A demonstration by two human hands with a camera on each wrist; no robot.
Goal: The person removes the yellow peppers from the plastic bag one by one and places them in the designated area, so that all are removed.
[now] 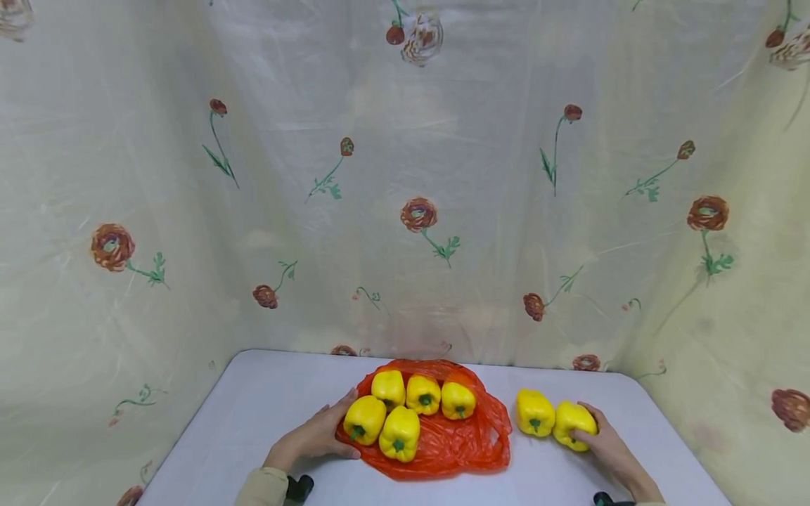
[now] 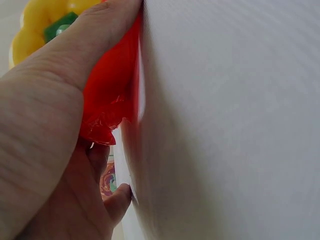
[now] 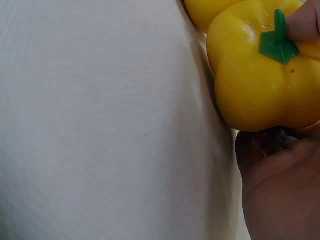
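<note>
A red plastic bag (image 1: 455,446) lies spread on the table, with several yellow bell peppers on it, their green stems turned forward. At its left edge is my left hand (image 1: 325,429), thumb in front and fingers behind, around the bag beside the leftmost pepper (image 1: 364,419). In the left wrist view the thumb lies along the red plastic; the fingertips behind are partly hidden. To the right of the bag, my right hand (image 1: 604,446) grips a yellow bell pepper (image 3: 255,75), its thumb beside the stem. Another yellow pepper (image 1: 535,413) sits against that one on its left.
The white table (image 1: 272,393) has rounded back corners. A pale curtain with printed flowers (image 1: 481,281) hangs behind it and along both sides. Dark wrist straps (image 1: 299,488) show at the bottom of the head view.
</note>
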